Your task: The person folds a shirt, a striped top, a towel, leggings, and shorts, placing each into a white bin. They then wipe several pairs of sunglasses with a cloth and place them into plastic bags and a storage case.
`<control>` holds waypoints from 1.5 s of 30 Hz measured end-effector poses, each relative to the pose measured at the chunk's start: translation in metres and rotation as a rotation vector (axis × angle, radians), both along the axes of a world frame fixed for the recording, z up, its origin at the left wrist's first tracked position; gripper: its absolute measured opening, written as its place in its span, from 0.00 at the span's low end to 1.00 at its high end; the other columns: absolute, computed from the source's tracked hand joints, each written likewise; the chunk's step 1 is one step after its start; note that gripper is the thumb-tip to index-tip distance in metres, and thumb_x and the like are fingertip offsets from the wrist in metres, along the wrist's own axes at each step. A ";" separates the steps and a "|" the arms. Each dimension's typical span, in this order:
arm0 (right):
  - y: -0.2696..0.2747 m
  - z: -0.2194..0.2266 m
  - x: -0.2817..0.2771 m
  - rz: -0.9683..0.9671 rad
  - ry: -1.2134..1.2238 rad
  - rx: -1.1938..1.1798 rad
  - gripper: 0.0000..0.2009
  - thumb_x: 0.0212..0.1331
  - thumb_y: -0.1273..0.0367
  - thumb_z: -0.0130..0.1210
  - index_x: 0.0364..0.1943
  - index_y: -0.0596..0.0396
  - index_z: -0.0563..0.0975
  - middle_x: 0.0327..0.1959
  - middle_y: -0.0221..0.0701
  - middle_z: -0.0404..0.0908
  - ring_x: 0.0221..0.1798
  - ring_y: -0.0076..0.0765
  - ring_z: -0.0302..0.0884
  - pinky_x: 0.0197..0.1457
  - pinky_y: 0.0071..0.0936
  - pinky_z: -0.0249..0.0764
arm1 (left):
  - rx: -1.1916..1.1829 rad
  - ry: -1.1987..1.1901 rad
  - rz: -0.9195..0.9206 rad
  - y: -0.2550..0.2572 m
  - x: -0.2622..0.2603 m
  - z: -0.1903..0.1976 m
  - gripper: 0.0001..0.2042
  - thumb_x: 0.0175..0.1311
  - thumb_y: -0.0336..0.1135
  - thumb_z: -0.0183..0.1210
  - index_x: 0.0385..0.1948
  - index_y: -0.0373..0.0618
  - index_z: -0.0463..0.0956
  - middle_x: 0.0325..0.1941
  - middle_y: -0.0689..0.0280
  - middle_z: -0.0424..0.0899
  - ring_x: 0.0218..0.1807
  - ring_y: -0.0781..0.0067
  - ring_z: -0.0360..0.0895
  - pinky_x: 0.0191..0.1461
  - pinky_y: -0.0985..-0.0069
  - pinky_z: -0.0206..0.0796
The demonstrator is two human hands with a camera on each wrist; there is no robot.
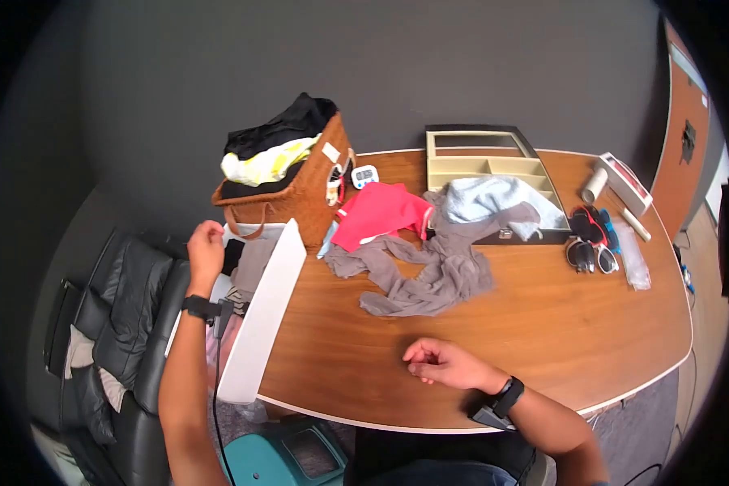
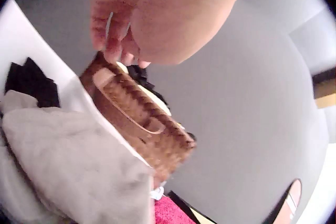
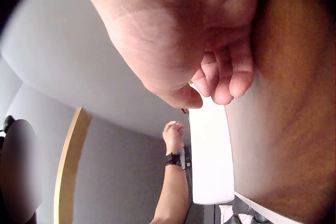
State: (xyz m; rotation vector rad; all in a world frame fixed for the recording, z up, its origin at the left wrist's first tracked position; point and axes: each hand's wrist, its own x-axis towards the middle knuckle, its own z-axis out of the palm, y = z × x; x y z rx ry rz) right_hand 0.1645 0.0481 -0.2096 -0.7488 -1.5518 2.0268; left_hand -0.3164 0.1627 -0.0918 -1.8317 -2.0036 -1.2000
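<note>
We've got our L grip [image 1: 206, 253] up near the white bin [image 1: 263, 324] at ctr-left of the frame, fingers loosely curled & holding nothing, w/ grey fabric [image 1: 255, 261] in the bin & the brown basket [image 1: 312, 202] just beyond, upper left. Our R grip [image 1: 452, 366], fingers also loosely bent & holding nothing, is at the counter [image 1: 543, 308], lower ctr; can't tell if it touches. Nearest it we see the taupe cloth [image 1: 429, 292], mid-frame, against the red cloth [image 1: 381, 215].

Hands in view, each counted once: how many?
2: left hand by the white bin, right hand over the wooden table toward its near edge. No others show.
</note>
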 end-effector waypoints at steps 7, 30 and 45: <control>0.000 0.001 0.000 0.061 -0.047 0.029 0.10 0.68 0.70 0.48 0.49 0.54 0.76 0.31 0.20 0.73 0.32 0.16 0.68 0.36 0.18 0.68 | -0.256 -0.194 -0.616 -0.023 0.198 0.006 0.08 0.62 0.21 0.51 0.38 0.41 0.78 0.36 0.67 0.80 0.37 0.78 0.76 0.42 0.79 0.69; 0.026 0.021 0.037 -0.404 0.007 0.558 0.26 0.55 0.80 0.53 0.62 0.57 0.67 0.57 0.33 0.73 0.58 0.30 0.69 0.60 0.27 0.66 | -0.521 -1.079 -1.023 -0.107 0.293 -0.014 0.08 0.71 0.28 0.51 0.48 0.41 0.66 0.38 0.66 0.78 0.33 0.80 0.76 0.38 0.81 0.70; 0.018 0.015 0.030 -0.117 -0.546 1.087 0.09 0.51 0.71 0.56 0.37 0.55 0.79 0.38 0.44 0.80 0.45 0.52 0.78 0.49 0.43 0.74 | 0.111 -1.289 -1.052 -0.143 0.257 0.082 0.08 0.73 0.36 0.45 0.48 0.48 0.62 0.27 0.61 0.76 0.20 0.73 0.70 0.26 0.70 0.68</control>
